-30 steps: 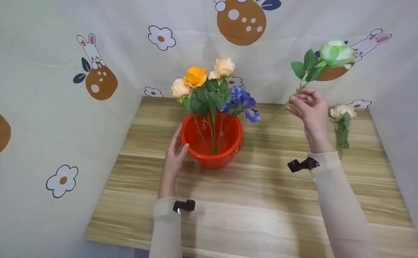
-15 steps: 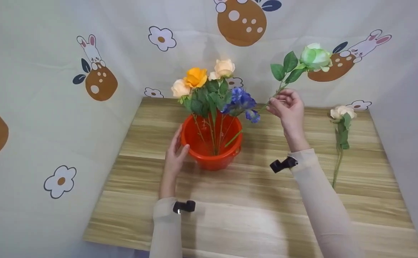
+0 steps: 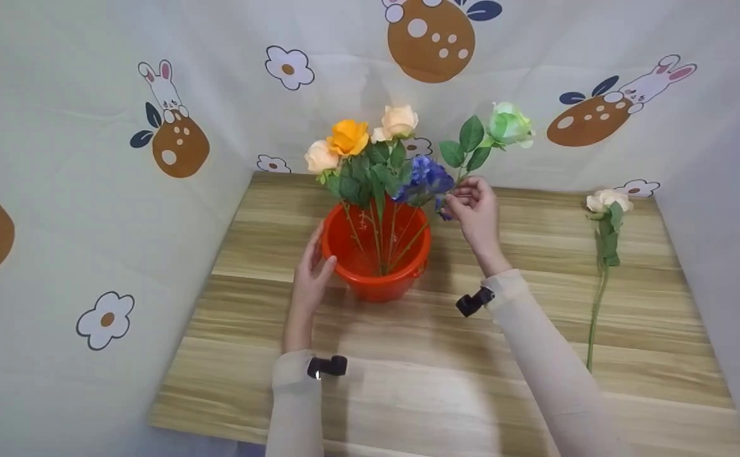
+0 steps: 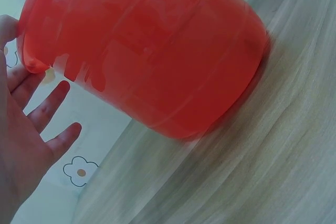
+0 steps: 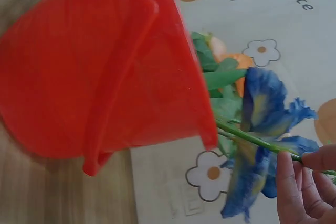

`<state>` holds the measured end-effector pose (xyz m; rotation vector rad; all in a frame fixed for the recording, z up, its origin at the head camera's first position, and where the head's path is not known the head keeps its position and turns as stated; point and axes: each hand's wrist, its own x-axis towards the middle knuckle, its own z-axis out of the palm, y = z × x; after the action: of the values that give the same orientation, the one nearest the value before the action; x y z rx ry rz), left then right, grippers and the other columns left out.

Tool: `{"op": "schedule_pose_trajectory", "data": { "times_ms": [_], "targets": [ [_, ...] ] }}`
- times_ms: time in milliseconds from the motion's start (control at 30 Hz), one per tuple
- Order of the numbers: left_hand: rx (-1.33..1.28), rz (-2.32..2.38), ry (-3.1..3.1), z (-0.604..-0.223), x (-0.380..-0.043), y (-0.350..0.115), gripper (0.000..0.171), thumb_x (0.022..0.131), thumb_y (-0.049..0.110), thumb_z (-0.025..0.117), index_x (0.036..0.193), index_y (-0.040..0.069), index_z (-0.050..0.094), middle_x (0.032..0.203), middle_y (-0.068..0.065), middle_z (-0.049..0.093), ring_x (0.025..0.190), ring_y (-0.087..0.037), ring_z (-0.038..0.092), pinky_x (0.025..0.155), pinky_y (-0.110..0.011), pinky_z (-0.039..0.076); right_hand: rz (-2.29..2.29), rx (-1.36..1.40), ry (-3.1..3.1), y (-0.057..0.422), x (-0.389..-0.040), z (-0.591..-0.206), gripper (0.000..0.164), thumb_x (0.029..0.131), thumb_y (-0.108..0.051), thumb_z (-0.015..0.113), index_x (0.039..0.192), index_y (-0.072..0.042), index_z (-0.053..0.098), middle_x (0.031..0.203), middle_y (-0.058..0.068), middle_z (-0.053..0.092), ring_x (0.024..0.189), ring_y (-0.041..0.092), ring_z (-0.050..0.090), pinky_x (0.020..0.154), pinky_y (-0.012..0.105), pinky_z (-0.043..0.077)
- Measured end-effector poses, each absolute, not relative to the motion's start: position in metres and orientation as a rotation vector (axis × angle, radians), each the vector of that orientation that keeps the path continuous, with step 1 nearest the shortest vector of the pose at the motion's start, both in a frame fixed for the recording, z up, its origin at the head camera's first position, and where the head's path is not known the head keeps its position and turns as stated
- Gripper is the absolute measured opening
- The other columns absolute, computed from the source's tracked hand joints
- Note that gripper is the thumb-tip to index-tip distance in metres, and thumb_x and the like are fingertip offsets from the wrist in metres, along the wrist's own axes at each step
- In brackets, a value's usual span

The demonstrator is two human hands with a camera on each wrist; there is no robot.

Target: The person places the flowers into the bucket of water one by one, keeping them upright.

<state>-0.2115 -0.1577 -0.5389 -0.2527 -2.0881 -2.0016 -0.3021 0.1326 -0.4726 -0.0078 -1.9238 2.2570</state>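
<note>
My right hand (image 3: pixel 476 212) pinches the stem of a pale green artificial rose (image 3: pixel 508 125) between thumb and fingertips. The stem slants down into a red bucket (image 3: pixel 379 289). Beside those fingers is a blue iris (image 3: pixel 426 179); in the right wrist view the held stem (image 5: pixel 257 141) crosses its petals (image 5: pixel 262 100). My left hand (image 3: pixel 310 279) rests against the bucket's left side, fingers extended and spread near the rim in the left wrist view. An orange rose (image 3: pixel 348 137) and peach roses (image 3: pixel 399 121) stand in the bucket, leaning on its far rim.
A cream-coloured flower (image 3: pixel 608 202) with a long green stem lies on the wooden table (image 3: pixel 402 387) at the right. Patterned cloth (image 3: pixel 218 63) hangs behind and along the sides. The bucket's handle (image 5: pixel 121 82) hangs on its right side.
My right hand has moved left and slightly down with the green rose, and its stem end has entered the bucket. The left hand and bucket stay where they were.
</note>
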Motion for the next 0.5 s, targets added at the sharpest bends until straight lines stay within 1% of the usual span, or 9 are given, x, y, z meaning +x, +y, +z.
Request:
{"op": "schedule_pose_trajectory", "data": {
  "times_ms": [133,267,433,500],
  "targets": [
    [-0.254,-2.002,-2.085,-0.539,-0.212,-0.158,0.062,0.094,-0.011,0.051,0.152,-0.009,0.029,0.161,-0.025,0.029,0.148,-0.04,0.032,0.123,-0.05,0.026,2.23,0.003,-1.975,0.123,-0.307,-0.48,0.023,0.086,0.014,0.06,0.103,0.001,0.05,0.088,0.01,0.059,0.069,0.006,0.061,0.062,0.02,0.06],
    [-0.245,-2.022,-2.086,-0.54,-0.212,-0.158,0.062,0.095,-0.01,0.05,0.153,-0.007,0.029,0.162,-0.023,0.029,0.149,-0.037,0.031,0.124,-0.049,0.026,2.183,0.004,-2.042,0.117,-0.313,-0.482,0.022,0.088,0.011,0.06,0.106,0.001,0.051,0.093,0.016,0.059,0.071,0.008,0.061,0.063,0.023,0.061],
    [-0.233,-2.037,-2.093,-0.54,-0.212,-0.159,0.063,0.095,-0.009,0.051,0.154,-0.005,0.029,0.162,-0.021,0.029,0.149,-0.036,0.031,0.124,-0.047,0.025,2.072,0.017,-2.16,0.113,-0.319,-0.479,0.023,0.089,0.007,0.06,0.11,0.001,0.052,0.093,0.011,0.06,0.076,0.013,0.061,0.067,0.03,0.063],
    [-0.234,-2.039,-2.093,-0.54,-0.213,-0.16,0.063,0.095,-0.009,0.051,0.154,-0.004,0.029,0.162,-0.02,0.029,0.149,-0.035,0.031,0.124,-0.045,0.025,2.025,0.02,-2.198,0.111,-0.322,-0.477,0.023,0.09,0.005,0.06,0.111,0.001,0.053,0.093,0.01,0.06,0.078,0.015,0.062,0.067,0.03,0.063]
  ]
}}
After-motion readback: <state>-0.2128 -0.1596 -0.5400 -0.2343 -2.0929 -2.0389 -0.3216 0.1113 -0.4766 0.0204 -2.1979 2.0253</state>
